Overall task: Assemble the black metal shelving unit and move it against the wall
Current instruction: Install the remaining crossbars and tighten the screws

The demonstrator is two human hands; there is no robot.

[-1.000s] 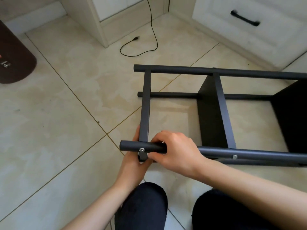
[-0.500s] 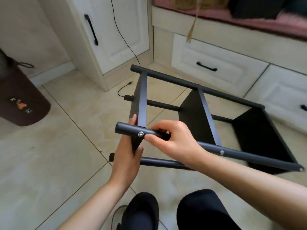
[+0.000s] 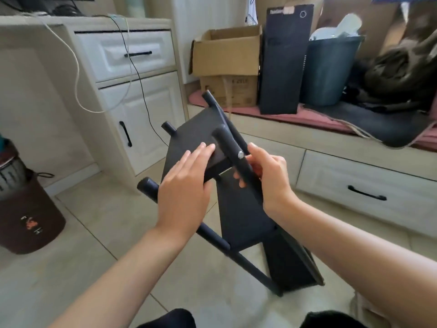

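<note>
Shelving unit [image 3: 238,209] looks assembled, tilted off floor; left hand [image 3: 184,185] flat on top shelf, right hand [image 3: 269,176] gripping post, wall move left.

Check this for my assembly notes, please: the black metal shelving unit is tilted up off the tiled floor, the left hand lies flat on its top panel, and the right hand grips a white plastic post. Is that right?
Not quite. The head view shows the right hand gripping a black metal post, not a white plastic one. The rest holds: the black metal shelving unit is tilted up off the tiled floor, and the left hand lies flat on its top panel.
</note>
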